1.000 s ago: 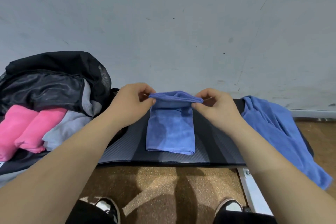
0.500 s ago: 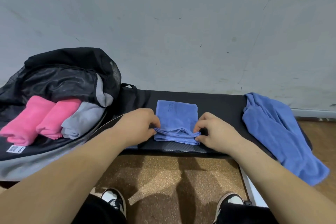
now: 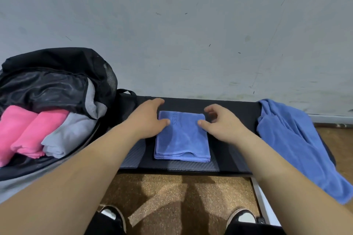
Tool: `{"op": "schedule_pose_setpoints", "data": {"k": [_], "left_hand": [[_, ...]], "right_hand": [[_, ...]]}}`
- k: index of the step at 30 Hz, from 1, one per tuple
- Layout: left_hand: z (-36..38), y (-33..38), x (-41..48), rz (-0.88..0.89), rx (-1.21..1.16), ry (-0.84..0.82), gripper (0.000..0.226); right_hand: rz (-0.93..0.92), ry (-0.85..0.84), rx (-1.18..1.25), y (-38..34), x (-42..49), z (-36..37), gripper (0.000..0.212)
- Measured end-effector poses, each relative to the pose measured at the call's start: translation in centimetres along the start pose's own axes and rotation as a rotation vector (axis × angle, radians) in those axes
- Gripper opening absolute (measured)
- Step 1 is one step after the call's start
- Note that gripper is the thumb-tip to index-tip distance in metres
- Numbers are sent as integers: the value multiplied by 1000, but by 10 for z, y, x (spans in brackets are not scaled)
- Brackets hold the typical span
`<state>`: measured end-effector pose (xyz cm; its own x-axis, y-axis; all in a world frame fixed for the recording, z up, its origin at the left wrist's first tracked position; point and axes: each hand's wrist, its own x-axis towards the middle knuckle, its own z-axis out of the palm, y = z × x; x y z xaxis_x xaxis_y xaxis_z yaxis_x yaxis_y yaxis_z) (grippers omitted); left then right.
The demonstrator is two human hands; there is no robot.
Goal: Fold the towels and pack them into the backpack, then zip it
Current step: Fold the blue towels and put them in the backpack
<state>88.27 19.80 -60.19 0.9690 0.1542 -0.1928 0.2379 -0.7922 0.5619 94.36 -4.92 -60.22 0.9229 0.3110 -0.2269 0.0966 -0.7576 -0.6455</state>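
Head view: my left hand (image 3: 150,118) and right hand (image 3: 221,122) flank the folded blue towel (image 3: 181,137) on the desk (image 3: 229,158), fingers loose, thumbs touching its edges, gripping nothing. Lifted by one edge toward the backpack (image 3: 57,74), its layers could unfold.

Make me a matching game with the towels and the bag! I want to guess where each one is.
Things:
1. pink towels
2. folded blue towel
3. crumpled blue towel
4. backpack

Places or states:
A. draped over the right end of the bench
B. lying open on the left
C. flat in the middle of the bench
D. tucked inside the backpack

Pairs: 1-D, 2-C, 3-A, 4-B.
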Motion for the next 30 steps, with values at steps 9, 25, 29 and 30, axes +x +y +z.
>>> {"op": "schedule_pose_setpoints", "data": {"k": [9, 25, 29, 30], "left_hand": [[3, -1, 18, -112, -84, -157, 36], [5, -2, -47, 500, 181, -14, 54], [21, 0, -60, 533, 354, 59, 49], [23, -1, -62, 519, 356, 64, 51]], "right_hand": [[74, -225, 77, -8, 21, 6, 25], [-383, 111, -225, 10, -38, 16, 42], [-408, 97, -273, 16, -42, 20, 46], [-411, 79, -262, 16, -41, 19, 45]]}}
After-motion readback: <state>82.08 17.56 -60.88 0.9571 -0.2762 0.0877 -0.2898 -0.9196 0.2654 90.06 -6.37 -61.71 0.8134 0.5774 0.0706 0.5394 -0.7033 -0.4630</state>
